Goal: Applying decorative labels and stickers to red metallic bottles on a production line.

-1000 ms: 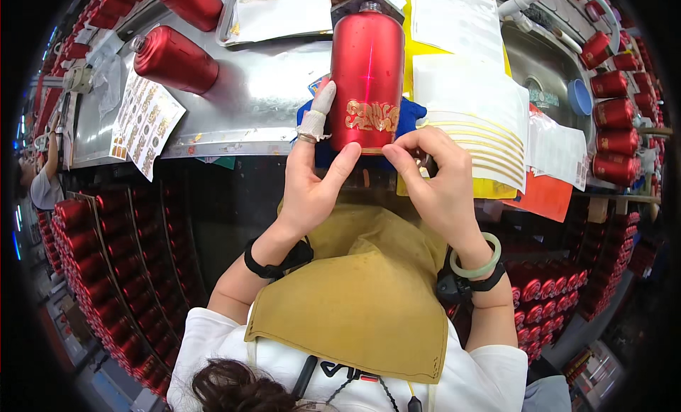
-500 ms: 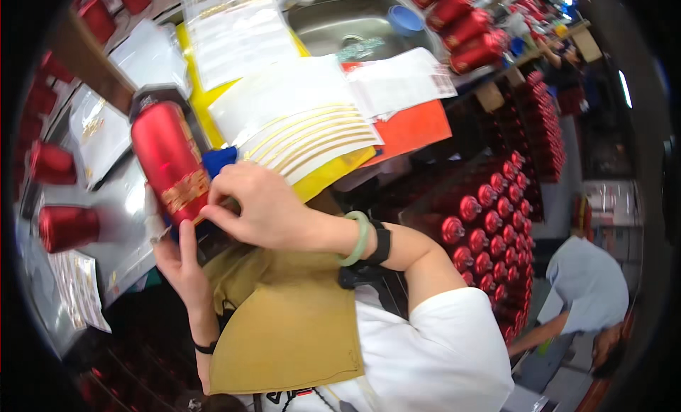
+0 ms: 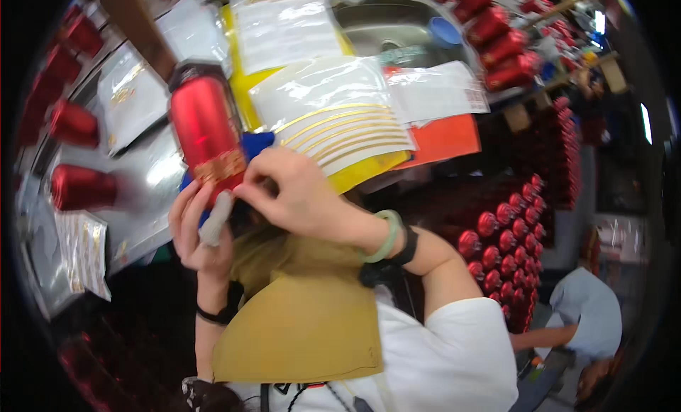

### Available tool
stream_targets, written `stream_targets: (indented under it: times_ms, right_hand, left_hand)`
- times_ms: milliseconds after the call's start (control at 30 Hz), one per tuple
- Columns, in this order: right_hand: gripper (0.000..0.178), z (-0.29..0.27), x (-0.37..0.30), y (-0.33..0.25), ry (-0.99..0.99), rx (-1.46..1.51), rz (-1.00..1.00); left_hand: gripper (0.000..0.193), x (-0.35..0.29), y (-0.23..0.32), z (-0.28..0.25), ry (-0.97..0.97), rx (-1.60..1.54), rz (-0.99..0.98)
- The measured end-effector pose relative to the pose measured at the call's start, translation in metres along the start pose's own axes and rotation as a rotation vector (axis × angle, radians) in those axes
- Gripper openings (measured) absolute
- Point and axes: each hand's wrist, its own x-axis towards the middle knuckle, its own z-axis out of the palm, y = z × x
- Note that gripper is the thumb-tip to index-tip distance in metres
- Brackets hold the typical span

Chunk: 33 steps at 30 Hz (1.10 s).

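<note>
A shiny red, rounded vessel [image 3: 202, 121] with a gold decorated band and a dark angular far end lies tilted in front of me, on a blue cloth [image 3: 257, 142]. My left hand [image 3: 202, 231] grips its near end; a whitish cover is on one digit. My right hand [image 3: 294, 192] is pinched shut at the vessel's right near edge, beside the gold band; whatever sits between thumb and forefinger is too small to make out. Just beyond the right hand, a white sheet with curved gold strips [image 3: 340, 121] rests on yellow backing.
Left on the metal counter [image 3: 152, 192] stand red cups [image 3: 85, 187] beside a strip sheet [image 3: 86, 249]. Beyond are plastic-covered sheets [image 3: 284, 32], an orange sheet [image 3: 443, 139] and a sink [image 3: 397, 22] with a blue bowl [image 3: 445, 31]. Several red-topped pieces [image 3: 507, 238] and another person [image 3: 585, 312] are at right.
The view has shifted, so the counter appears farther right. My left hand has moved from beneath the vessel's side to its near end, fingers curled. The right hand keeps its pinch by the band.
</note>
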Motion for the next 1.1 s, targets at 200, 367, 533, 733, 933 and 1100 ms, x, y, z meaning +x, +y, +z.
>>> stream_targets:
  times_ms: [200, 367, 533, 733, 933, 1100]
  right_hand:
    - [0.021, -0.034, 0.014, 0.002, -0.226, 0.075, 0.183]
    - [0.02, -0.042, 0.016, -0.003, -0.309, 0.026, 0.275]
    - [0.021, -0.04, 0.017, -0.013, -0.313, 0.05, 0.266]
    - [0.021, -0.043, 0.018, -0.005, -0.318, 0.024, 0.303]
    - [0.022, -0.04, 0.017, 0.0, -0.293, 0.038, 0.276]
    - [0.021, -0.04, 0.016, -0.003, -0.305, 0.036, 0.251]
  left_hand:
    - [0.023, 0.001, -0.009, 0.019, 0.136, -0.11, -0.077]
    - [0.025, -0.002, 0.001, 0.011, 0.071, 0.051, 0.013]
    - [0.026, -0.011, -0.012, 0.021, 0.182, -0.166, -0.094]
    - [0.027, -0.016, -0.005, 0.023, 0.23, -0.14, -0.188]
    - [0.029, 0.001, -0.004, 0.021, 0.143, -0.114, -0.029]
    - [0.035, -0.022, -0.003, 0.027, 0.219, -0.396, -0.351]
